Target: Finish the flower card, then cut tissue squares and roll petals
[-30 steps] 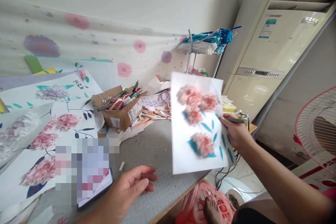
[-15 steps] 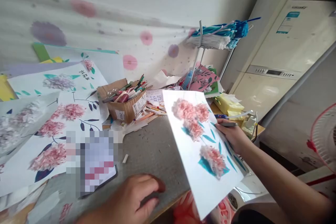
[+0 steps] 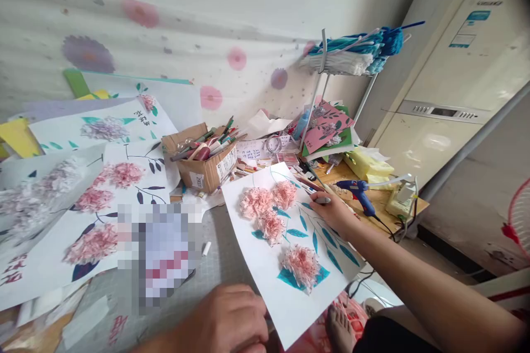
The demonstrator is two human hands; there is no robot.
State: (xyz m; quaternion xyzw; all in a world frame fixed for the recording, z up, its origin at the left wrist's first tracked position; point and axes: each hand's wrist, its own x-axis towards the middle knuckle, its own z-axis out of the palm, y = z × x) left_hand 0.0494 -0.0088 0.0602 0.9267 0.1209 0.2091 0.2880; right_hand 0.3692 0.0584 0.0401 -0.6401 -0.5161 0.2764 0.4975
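A white sheet (image 3: 265, 256) with pink tissue flowers and teal leaves lies flat on the grey table (image 3: 226, 253), its near corner hanging past the edge. My right hand (image 3: 334, 210) rests on the sheet's right edge and grips a grey pen (image 3: 322, 199). My left hand (image 3: 229, 320) sits at the table's near edge beside the sheet's lower left side, fingers curled, with nothing visible in them.
A cardboard box (image 3: 202, 162) full of pens stands behind the sheet. More flower pictures (image 3: 103, 176) lean at the left. A blue glue gun (image 3: 359, 190) lies on a wooden stand at right. A phone (image 3: 165, 253) lies on the table. A rack of teal and white strands (image 3: 351, 49) rises behind.
My right hand has lowered the flower sheet from upright in the air to flat on the table. My left hand has drawn back toward the near edge and curled.
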